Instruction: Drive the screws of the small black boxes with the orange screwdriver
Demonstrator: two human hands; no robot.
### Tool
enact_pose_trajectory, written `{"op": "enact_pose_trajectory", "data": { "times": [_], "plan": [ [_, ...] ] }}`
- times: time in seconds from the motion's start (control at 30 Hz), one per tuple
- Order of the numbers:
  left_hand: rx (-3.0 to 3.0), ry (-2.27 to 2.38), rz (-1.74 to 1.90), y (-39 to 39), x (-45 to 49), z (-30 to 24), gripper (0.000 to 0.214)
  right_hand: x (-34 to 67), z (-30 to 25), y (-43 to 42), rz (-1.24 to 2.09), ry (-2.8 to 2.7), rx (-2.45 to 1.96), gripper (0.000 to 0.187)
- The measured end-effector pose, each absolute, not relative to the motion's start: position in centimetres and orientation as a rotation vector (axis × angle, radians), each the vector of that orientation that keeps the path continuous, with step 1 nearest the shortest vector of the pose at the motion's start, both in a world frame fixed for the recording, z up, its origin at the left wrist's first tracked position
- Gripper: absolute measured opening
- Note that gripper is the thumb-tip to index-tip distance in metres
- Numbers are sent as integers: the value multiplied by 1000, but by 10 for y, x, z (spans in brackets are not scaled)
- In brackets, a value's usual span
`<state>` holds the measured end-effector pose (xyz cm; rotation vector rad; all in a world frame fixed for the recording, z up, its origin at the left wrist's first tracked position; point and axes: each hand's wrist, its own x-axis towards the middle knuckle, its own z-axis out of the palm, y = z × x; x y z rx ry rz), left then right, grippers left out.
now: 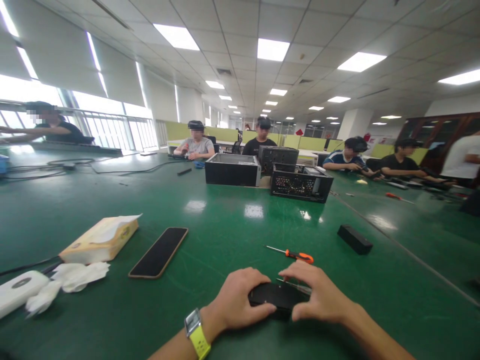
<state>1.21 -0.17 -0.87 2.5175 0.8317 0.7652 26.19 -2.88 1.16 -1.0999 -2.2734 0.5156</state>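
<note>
Both my hands grip a small flat black device [275, 296] lying on the green table [225, 225] near its front edge. My left hand [238, 300], with a yellow-strapped watch on the wrist, wraps its left end with the thumb along the near side. My right hand [318, 295] covers the right end, fingers curled over the top; a thin metal tool [296, 286] shows beneath its fingers. An orange-handled screwdriver [296, 255] lies just beyond my hands.
A phone [159, 251], tissue box [100, 240], crumpled tissues [75, 277] and a white device [18, 290] lie to the left. A black block [354, 239] sits at right. Computer cases [232, 170] stand mid-table. Several people sit along the far side.
</note>
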Motion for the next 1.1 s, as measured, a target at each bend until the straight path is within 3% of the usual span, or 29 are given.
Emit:
{"op": "enact_pose_trajectory", "data": {
  "times": [0.17, 0.3, 0.4, 0.63, 0.8, 1.1],
  "plan": [
    [2508, 810, 752, -1, 11, -6, 39, 251, 14, -36, 448, -2360, -1180, 60],
    [2524, 826, 763, 0, 10, -6, 38, 247, 12, -36, 417, -2398, -1260, 60],
    [2504, 827, 796, 0, 10, -7, 38, 241, 8, -37, 417, -2349, -1318, 46],
    [2314, 792, 1048, 2, 8, -7, 47, 237, 4, -36, 542, -2125, -1372, 36],
    [2157, 947, 1383, 14, -2, -6, 30, 276, 8, -18, 544, -1823, -1404, 42],
    [2198, 1025, 1366, 20, -4, -9, 25, 442, 21, -10, -177, -809, -1924, 68]
  ]
}}
